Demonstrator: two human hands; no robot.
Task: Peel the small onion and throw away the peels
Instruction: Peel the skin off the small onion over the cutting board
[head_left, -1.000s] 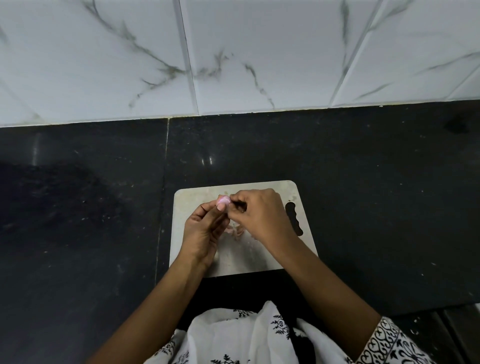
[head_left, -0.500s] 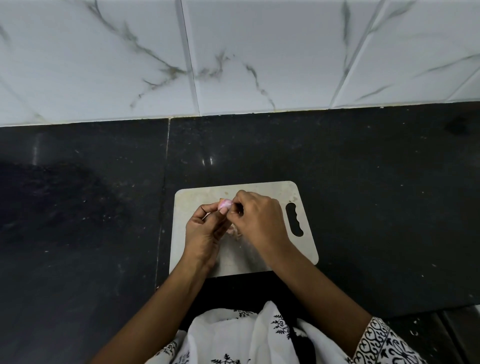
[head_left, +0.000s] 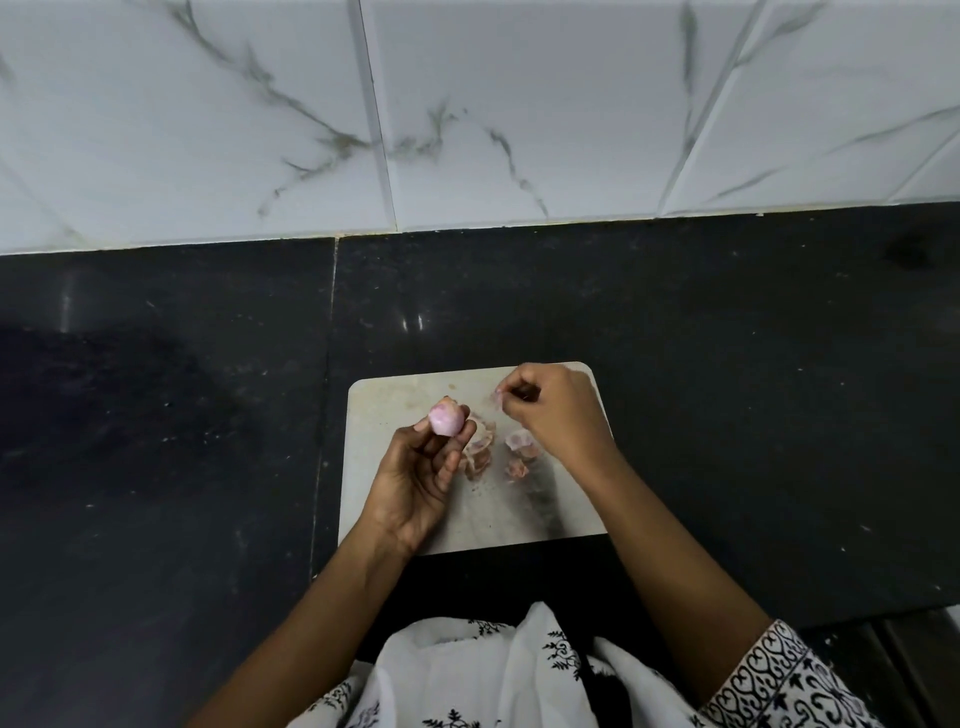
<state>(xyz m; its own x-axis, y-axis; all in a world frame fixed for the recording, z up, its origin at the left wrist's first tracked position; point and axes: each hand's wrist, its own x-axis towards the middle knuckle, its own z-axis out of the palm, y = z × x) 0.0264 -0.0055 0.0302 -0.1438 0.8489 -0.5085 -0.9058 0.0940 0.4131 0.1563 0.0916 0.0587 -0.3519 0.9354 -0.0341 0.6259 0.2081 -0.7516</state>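
Note:
My left hand (head_left: 422, 475) holds a small pink onion (head_left: 445, 419) at its fingertips, above the left part of a pale cutting board (head_left: 395, 400). My right hand (head_left: 558, 410) is to the right of it, over the board's far right corner, with thumb and finger pinched on a thin strip of peel (head_left: 497, 397). Several loose pinkish peels (head_left: 501, 449) lie on the board between the two hands. The board's handle slot is hidden under my right hand.
The board lies on a black stone counter (head_left: 753, 389) near its front edge. A white marbled tile wall (head_left: 519, 104) rises behind the counter. White printed cloth (head_left: 509, 675) hangs at the bottom of the view.
My hands were together on the onion; now they are apart. The right hand has pulled away to the right with a piece of peel, and the left hand holds the onion alone.

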